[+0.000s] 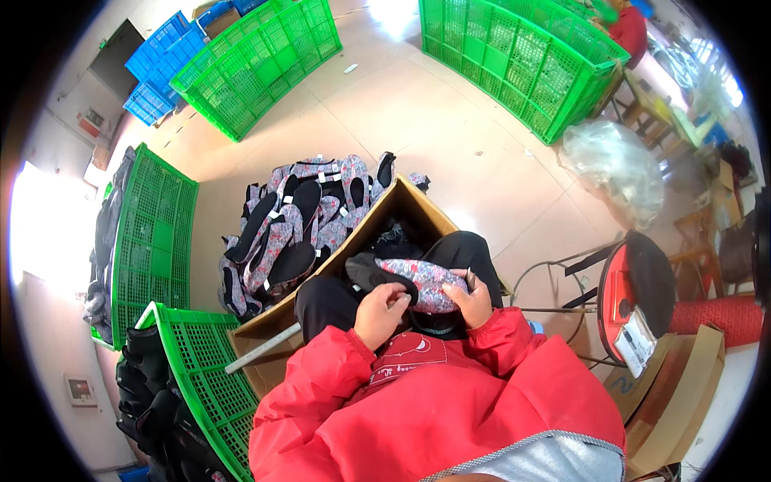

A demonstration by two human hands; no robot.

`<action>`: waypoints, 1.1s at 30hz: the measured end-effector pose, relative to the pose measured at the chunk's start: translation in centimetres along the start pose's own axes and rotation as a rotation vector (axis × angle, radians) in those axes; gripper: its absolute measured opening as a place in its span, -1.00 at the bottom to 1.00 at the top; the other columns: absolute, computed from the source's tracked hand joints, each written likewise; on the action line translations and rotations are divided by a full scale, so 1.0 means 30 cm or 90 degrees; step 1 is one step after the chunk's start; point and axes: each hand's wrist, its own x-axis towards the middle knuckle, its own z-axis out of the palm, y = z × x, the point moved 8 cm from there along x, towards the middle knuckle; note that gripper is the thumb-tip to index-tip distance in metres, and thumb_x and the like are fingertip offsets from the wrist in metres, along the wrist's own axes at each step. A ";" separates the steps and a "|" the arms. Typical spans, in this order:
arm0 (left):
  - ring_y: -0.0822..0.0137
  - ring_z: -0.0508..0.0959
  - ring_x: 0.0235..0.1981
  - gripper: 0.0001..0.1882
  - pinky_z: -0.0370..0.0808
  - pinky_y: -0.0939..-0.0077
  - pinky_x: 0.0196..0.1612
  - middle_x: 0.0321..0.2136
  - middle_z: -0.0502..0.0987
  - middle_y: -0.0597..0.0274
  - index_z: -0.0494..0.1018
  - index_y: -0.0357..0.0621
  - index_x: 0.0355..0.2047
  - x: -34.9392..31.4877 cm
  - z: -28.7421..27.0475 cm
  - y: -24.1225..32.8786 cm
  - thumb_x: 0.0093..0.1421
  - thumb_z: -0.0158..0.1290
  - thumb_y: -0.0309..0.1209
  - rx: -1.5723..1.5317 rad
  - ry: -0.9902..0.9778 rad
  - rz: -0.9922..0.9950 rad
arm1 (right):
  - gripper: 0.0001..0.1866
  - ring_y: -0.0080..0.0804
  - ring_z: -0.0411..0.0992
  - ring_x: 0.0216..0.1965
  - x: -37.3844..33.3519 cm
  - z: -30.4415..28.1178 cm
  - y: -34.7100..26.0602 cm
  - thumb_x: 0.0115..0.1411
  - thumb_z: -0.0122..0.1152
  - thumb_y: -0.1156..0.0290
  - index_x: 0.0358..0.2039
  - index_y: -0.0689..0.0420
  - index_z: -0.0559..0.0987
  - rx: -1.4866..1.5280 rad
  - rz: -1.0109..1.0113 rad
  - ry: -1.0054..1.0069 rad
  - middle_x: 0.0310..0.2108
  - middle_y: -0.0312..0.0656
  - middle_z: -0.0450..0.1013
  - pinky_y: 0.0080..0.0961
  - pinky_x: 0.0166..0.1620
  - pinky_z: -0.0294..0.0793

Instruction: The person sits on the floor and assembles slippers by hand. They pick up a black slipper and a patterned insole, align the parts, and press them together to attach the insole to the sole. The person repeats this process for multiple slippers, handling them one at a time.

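A slipper with grey and pink floral fabric and a black part at its left end lies across my lap. My left hand is closed at its black edge, thumb and fingers pinched together. On the floral end, my right hand grips with the thumb on top; a thin dark thing shows by its fingers, too small to name. Beyond my knees stands an open cardboard box with dark contents. A heap of similar floral slippers with black soles lies on the floor to its left.
Green mesh crates stand at the left, near left, far left and far right. A round stool and a clear plastic bag are at the right. Another person's red sleeve shows far right.
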 end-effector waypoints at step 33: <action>0.35 0.54 -0.35 -0.79 0.54 0.37 -0.23 -0.36 0.49 0.19 0.31 -0.21 -0.25 -0.437 -0.212 -0.146 0.21 0.12 -0.46 -0.812 0.306 -0.392 | -0.66 -0.04 0.51 -0.35 -0.210 0.618 -0.169 0.02 0.33 0.23 -0.23 0.14 0.57 -0.404 -0.254 -0.443 -0.36 -0.05 0.52 -0.27 -0.29 0.50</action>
